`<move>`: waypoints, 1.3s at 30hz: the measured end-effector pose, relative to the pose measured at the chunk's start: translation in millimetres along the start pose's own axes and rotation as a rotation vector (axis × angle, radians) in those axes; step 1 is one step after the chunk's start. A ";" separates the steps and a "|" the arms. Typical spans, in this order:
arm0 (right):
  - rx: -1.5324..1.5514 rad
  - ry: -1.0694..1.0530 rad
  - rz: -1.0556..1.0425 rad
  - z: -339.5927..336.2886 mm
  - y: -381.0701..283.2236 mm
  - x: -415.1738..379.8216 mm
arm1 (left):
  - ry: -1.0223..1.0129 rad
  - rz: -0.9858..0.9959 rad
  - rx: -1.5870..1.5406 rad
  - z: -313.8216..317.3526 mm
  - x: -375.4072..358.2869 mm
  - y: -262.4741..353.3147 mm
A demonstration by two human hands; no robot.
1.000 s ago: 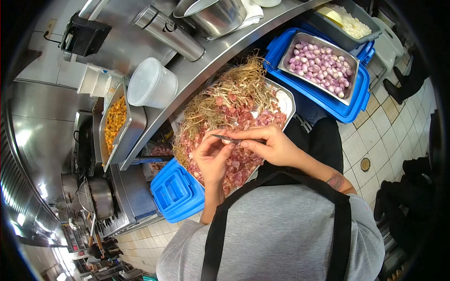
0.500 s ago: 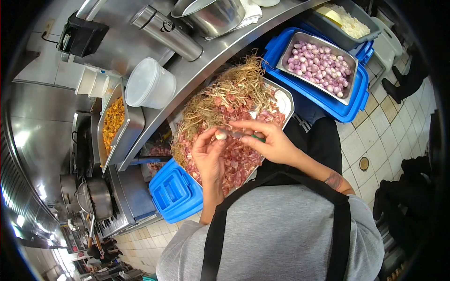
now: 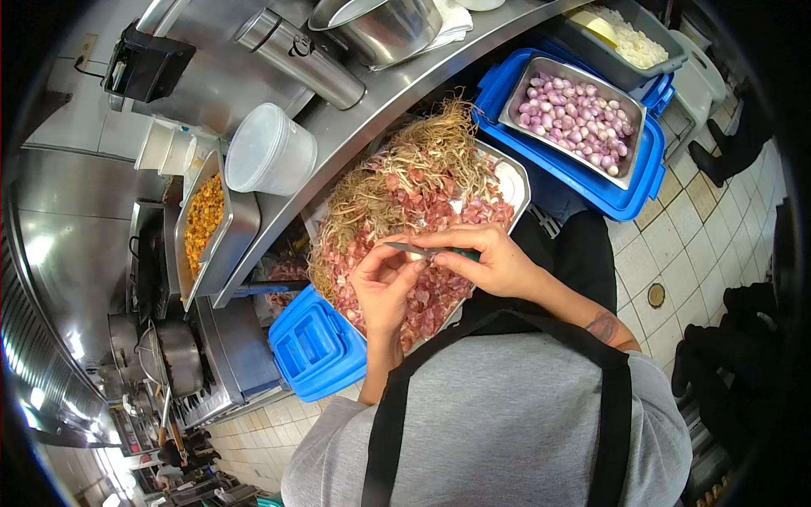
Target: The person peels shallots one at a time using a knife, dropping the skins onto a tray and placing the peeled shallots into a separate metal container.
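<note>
My left hand pinches a small pale shallot, mostly hidden by the fingers and a blade. In my right hand is a small paring knife with a green handle; its blade points left and lies across the shallot. Both hands are above a large tray heaped with reddish shallot skins and dry, stringy roots. Beyond my right hand, a metal pan of peeled purple shallots rests on a blue lid.
A steel counter curves past the tray, holding a white lidded bucket, a steel flask and a pot. Another blue lid is at the left. A grey bin stands at upper right. Other people's dark-clad legs show at right.
The knife blade has come to lie over the shallot, pointing left. My left hand has shifted slightly right and its fingers have closed in towards my right hand.
</note>
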State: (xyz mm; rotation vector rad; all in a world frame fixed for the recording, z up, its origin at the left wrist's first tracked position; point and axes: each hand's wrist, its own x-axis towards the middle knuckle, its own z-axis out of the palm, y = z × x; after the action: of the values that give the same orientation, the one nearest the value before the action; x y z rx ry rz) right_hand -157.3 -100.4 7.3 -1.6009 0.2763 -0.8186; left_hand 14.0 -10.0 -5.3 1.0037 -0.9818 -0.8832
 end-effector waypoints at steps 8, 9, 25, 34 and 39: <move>0.077 -0.027 -0.013 1.6 6.4 -2.2 | 0.066 -0.048 0.022 -0.4 -0.2 2.4; 0.084 -0.026 -0.015 1.6 6.5 -1.9 | 0.061 -0.048 0.019 -0.7 -0.1 2.7; 0.179 0.163 -0.035 15.2 19.9 -3.5 | 0.077 -0.039 0.025 8.6 -0.5 1.8; 0.446 0.277 0.304 -1.7 31.0 -2.7 | 0.021 -0.082 -0.237 19.7 0.0 10.6; 0.215 0.260 0.098 6.5 21.5 -4.0 | 0.087 -0.084 -0.165 16.7 1.6 6.3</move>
State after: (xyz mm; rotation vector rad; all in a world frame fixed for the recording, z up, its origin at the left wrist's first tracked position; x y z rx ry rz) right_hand -150.2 -97.6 -14.2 -1.2718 0.4340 -0.9476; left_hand -0.3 -14.0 4.7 0.9400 -0.7850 -0.9658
